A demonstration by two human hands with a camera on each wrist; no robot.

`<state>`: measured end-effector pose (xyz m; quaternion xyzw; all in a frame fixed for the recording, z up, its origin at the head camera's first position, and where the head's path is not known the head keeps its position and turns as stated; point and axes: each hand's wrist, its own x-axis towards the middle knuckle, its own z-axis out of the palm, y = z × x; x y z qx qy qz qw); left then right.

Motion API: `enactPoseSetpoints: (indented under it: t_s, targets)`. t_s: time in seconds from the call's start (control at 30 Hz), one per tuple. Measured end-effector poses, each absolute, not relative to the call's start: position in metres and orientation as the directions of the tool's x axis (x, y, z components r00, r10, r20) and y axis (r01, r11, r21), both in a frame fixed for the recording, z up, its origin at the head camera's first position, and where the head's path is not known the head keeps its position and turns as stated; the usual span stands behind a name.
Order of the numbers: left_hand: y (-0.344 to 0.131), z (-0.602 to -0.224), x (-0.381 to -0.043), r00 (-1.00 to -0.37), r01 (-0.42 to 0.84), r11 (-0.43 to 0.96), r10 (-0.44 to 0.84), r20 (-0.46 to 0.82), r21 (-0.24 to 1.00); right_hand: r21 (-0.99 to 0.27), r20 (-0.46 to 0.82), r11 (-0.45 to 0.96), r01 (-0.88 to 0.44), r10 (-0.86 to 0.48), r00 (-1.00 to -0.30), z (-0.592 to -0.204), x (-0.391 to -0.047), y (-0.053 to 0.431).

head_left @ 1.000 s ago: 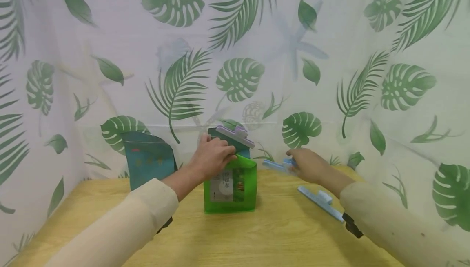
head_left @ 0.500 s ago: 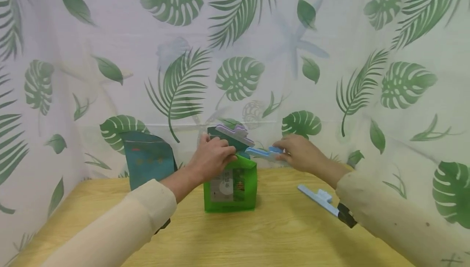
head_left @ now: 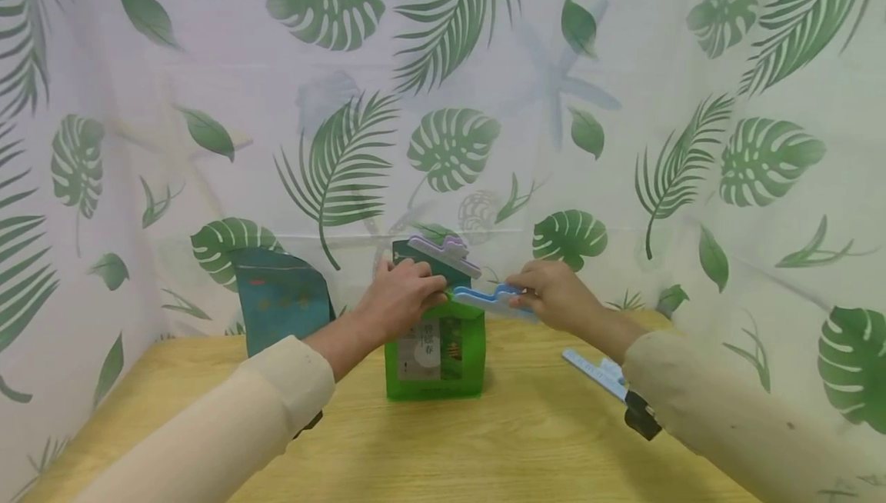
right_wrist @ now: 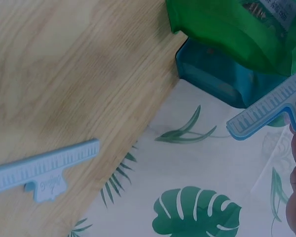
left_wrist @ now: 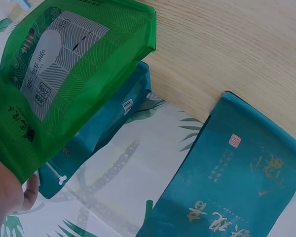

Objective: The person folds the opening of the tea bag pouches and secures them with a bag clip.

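Note:
A bright green tea pouch (head_left: 436,368) stands on the table, its top edge gripped by my left hand (head_left: 401,299). In my right hand (head_left: 564,295) a blue sealing clip (head_left: 484,301) is pinched between thumb and fingers, its long bar lying across the pouch's upper right corner. Whether the clip's bars are around the pouch top or only in front of it, I cannot tell. Right behind the green pouch stands a teal pouch (left_wrist: 113,116), with a purple sealing clip (head_left: 444,254) across its top. The lower part of that teal pouch is hidden in the head view.
Another teal pouch (head_left: 280,299) stands at the left, beyond my left forearm. A second blue sealing clip (right_wrist: 44,170) lies on the wooden table (head_left: 443,457) at the right, partly under my right wrist in the head view. A leaf-printed cloth (head_left: 484,64) hangs behind the table.
My right hand has brought the blue clip leftward, from beside the green pouch to its top right corner. The left hand has kept its grip on the pouch top.

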<state>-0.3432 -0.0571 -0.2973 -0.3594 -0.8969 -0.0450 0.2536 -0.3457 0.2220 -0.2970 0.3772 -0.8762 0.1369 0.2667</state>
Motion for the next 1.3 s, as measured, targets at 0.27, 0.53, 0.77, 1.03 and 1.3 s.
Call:
enactPoseSetpoints:
  t_s: [0.27, 0.53, 0.77, 1.03, 1.3]
  targets:
    - [-0.059, -0.296, -0.347, -0.630, 0.672, 0.737, 0.619, 0.469, -0.070, -0.044, 0.607, 0.674, -0.737, -0.568, -0.556, -0.301, -0.352, 0.212]
    - [-0.059, -0.294, -0.351, -0.646, 0.666, 0.742, 0.621, 0.443, -0.068, -0.026, 0.627, 0.661, -0.750, -0.573, -0.527, -0.297, -0.354, 0.197]
    - [-0.058, -0.295, -0.353, -0.635, 0.679, 0.732, 0.625, 0.454, -0.059, 0.002, 0.682, 0.637, -0.771, -0.564, -0.465, -0.297, -0.358, 0.181]
    - [-0.059, -0.293, -0.354, -0.634, 0.684, 0.727, 0.627, 0.453, -0.050, -0.023, 0.654, 0.630, -0.776, -0.578, -0.489, -0.297, -0.357, 0.167]
    - [-0.073, -0.291, -0.354, -0.632, 0.579, 0.803, 0.553, 0.542, -0.143, -0.063, 0.582, 0.663, -0.746, -0.583, -0.567, -0.295, -0.360, 0.167]
